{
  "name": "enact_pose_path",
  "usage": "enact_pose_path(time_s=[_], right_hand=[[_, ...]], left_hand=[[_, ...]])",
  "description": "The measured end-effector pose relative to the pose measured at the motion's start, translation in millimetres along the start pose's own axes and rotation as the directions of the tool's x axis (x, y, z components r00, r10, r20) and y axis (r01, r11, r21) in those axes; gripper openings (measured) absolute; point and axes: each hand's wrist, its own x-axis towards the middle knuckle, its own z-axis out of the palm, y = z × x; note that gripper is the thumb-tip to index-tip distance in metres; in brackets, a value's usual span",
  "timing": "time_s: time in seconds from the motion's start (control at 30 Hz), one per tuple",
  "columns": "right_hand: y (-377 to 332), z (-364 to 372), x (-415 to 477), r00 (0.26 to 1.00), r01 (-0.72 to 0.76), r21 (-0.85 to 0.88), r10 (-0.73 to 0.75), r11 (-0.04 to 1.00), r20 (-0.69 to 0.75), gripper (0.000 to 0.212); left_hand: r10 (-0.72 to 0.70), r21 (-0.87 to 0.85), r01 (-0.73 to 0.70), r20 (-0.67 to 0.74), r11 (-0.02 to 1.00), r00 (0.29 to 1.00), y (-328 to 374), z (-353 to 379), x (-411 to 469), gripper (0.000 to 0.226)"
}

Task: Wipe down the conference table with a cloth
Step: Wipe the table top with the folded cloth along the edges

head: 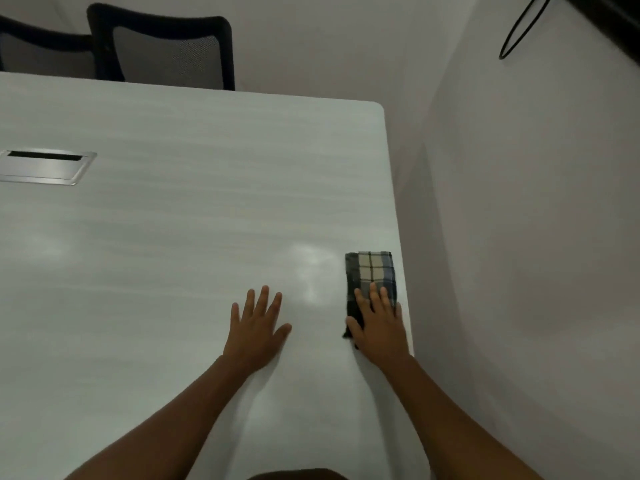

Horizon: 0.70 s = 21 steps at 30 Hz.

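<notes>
currently folded checked cloth (pixel 372 277) lies by pale glossy counter (pixel 194 209) right edge. right hand (pixel 379 325) flat, fingers straight, pressing it; left hand (pixel 258 327) spread, empty. soft, light, likely bunches; press centre.

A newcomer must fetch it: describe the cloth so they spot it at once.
Start at the big white conference table and follow its right edge toward the near end. There, under the right hand, lies the folded cloth. It is the only checked thing there, dark, cream and blue.
</notes>
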Motion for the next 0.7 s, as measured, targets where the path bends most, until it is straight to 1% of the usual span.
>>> enact_pose_path(time_s=[0.03,0.1,0.17,0.2,0.23,0.27,0.37,0.4,0.47,0.53,0.63,0.7], right_hand=[[-6,0,0,0.999,0.029,-0.019,-0.029,0.999,0.028,0.081],[3,4,-9,0.988,0.147,-0.069,-0.143,0.987,0.053,0.072],[30,5,-20,0.968,0.251,-0.114,-0.249,0.961,0.029,0.063],[42,2,-21,0.965,0.26,-0.129,-0.26,0.957,0.021,0.062],[51,-2,-18,0.972,0.233,-0.128,-0.232,0.964,0.017,0.062],[51,-6,-10,0.985,0.174,-0.112,-0.175,0.978,0.008,0.063],[20,-10,27,0.999,-0.039,-0.084,0.037,0.996,-0.033,0.069],[7,-14,40,0.996,-0.073,-0.067,0.07,0.995,-0.054,0.069],[-7,-23,63,0.989,-0.073,-0.032,0.069,0.997,-0.133,0.061],[-6,-26,78,0.982,-0.059,-0.056,0.048,0.997,-0.182,0.057],[1,-15,86,0.989,-0.055,-0.094,0.041,0.994,-0.143,0.066],[11,-13,79,0.992,0.053,-0.122,-0.066,0.991,-0.105,0.066]], left_hand=[[0.014,0.0,-0.014,0.003,1.0,1.0,-1,-6,11,0.093],[0.034,-0.001,-0.034,-0.001,0.999,0.999,-6,-15,28,0.087],[0.036,-0.004,-0.036,-0.017,0.999,0.999,-15,-20,40,0.081],[0.035,-0.004,-0.035,-0.025,0.999,0.999,-20,-21,45,0.082],[0.039,-0.004,-0.039,-0.031,0.999,0.999,-25,-21,48,0.086],[0.051,-0.003,-0.052,-0.037,0.999,0.998,-30,-22,51,0.088],[0.079,-0.017,-0.08,-0.065,0.997,0.995,-38,-23,65,0.086],[0.068,-0.024,-0.07,-0.073,0.997,0.995,-39,-26,72,0.084],[0.032,-0.027,-0.035,-0.094,0.999,0.995,-41,-33,91,0.076],[-0.017,-0.042,0.011,-0.132,0.999,0.991,-43,-41,111,0.071],[-0.08,-0.068,0.07,-0.161,0.995,0.984,-51,-45,134,0.069],[-0.078,-0.069,0.064,-0.236,0.996,0.969,-53,-41,130,0.069]])
